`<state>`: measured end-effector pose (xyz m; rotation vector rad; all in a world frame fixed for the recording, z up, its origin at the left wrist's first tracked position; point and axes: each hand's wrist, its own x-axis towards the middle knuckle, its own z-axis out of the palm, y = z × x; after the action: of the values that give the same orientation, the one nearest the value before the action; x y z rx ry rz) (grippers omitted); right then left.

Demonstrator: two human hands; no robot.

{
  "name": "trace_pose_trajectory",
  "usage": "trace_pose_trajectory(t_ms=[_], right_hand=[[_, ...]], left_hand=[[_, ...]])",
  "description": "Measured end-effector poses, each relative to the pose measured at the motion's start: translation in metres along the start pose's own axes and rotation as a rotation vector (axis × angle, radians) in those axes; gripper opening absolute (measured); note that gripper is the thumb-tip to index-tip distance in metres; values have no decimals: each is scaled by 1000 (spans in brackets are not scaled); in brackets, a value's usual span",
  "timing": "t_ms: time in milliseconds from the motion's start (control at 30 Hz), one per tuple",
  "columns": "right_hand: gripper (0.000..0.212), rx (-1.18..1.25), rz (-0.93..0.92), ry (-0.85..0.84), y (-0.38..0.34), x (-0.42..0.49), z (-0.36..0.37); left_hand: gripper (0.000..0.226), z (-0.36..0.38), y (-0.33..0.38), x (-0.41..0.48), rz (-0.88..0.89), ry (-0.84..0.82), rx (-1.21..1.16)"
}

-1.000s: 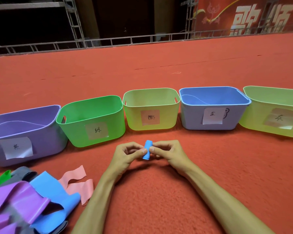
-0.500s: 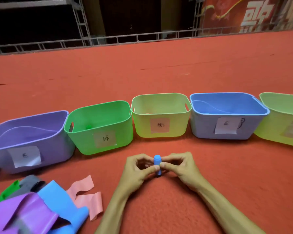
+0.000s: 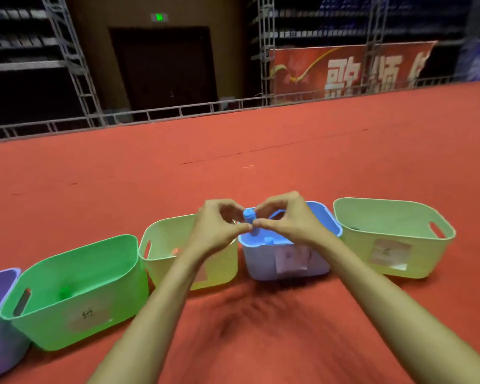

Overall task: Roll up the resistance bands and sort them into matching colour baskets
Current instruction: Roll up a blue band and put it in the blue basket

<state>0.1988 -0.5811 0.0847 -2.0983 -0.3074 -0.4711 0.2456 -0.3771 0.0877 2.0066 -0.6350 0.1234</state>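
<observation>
**Dropping the rolled blue band into its basket**

Holding the rolled blue band (image 3: 249,218) upright above the near left corner of the blue basket (image 3: 258,266), pinched from both sides. Best finished by lowering well below the rim before letting go, to avoid a bounce off the edge. Keep the coil squeezed until the last instant, as a guard against springing open. Release both pinches together, or free one side first and drop with the other. Aim beside what looks like another small blue roll (image 3: 268,240) already lying inside, and well clear of the yellow-green basket (image 3: 161,234) just to the left.

Left hand (image 3: 219,231) reached forward, thumb and forefinger tips pinching the roll's left side, remaining fingers curled above. Right hand (image 3: 286,221) mirrored, thumb and forefinger closed on the right side, knuckles arched over the basket's opening. Both forearms stretched out from the bottom corners and converging above the red carpet (image 3: 233,162). Somewhat blurred, so exact fingertip contact hard to judge.
</observation>
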Motion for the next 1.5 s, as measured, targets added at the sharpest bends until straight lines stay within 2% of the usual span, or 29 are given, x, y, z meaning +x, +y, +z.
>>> trace_pose_trajectory(t_ms=[167,333,400,467,533,667,900,1033,1133,1233,1367,1500], right_hand=[[12,-254,171,-104,63,52,-50],[16,-488,367,-274,121,63,-42],[22,-529,436,-333,136,67,-36],[16,-532,483,-369,148,72,-31],[11,-543,512,-411,155,75,-25],[17,-560,524,-490,159,77,-19],[17,-602,537,-462,148,69,-25],[16,-653,475,-278,122,66,-35],[18,-602,358,-46,87,58,-34],[19,-550,226,92,41,46,-16],[30,-490,100,94,-33,22,41],[31,-450,48,-35,-91,-4,125]], left_hand=[[13,64,5,87,-99,-132,279],[21,122,-29,120,-214,-272,492],[22,135,-35,124,-253,-274,555],[20,145,-43,128,-275,-278,606],[20,152,-50,129,-287,-317,641],[25,160,-56,131,-283,-324,692],[35,152,-49,124,-284,-342,714],[28,126,-31,113,-250,-265,640],[12,95,-11,89,-175,-107,530],[7,57,5,48,-88,76,457],[15,0,7,-23,-111,233,421],[14,-68,-22,-103,-257,307,473]])
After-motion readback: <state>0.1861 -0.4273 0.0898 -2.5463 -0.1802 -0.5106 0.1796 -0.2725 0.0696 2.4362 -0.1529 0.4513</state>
